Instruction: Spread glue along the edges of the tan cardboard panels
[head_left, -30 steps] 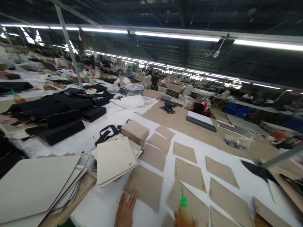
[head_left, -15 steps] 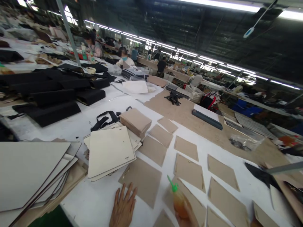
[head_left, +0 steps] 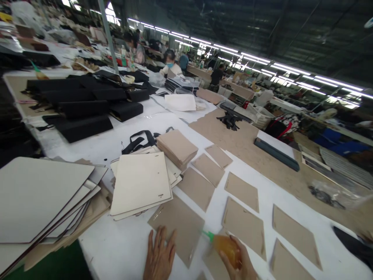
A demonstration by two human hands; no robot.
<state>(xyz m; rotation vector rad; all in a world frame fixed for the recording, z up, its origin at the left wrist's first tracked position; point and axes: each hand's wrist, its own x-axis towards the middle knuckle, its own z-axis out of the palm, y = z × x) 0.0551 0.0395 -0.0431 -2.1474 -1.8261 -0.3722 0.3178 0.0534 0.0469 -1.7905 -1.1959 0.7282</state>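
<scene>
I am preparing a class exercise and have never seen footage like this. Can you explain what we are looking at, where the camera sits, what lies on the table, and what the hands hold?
No machine here: a person works with bare hands, filmed by a head-worn camera looking forward and down. The left hand lies flat on a brown cardboard sheet on the long white table. The right hand grips an amber squeeze bottle with a green nozzle, tilted toward that sheet. More brown sheets lie spread in rows; cream boards are stacked to the left, black cases farther back.
</scene>
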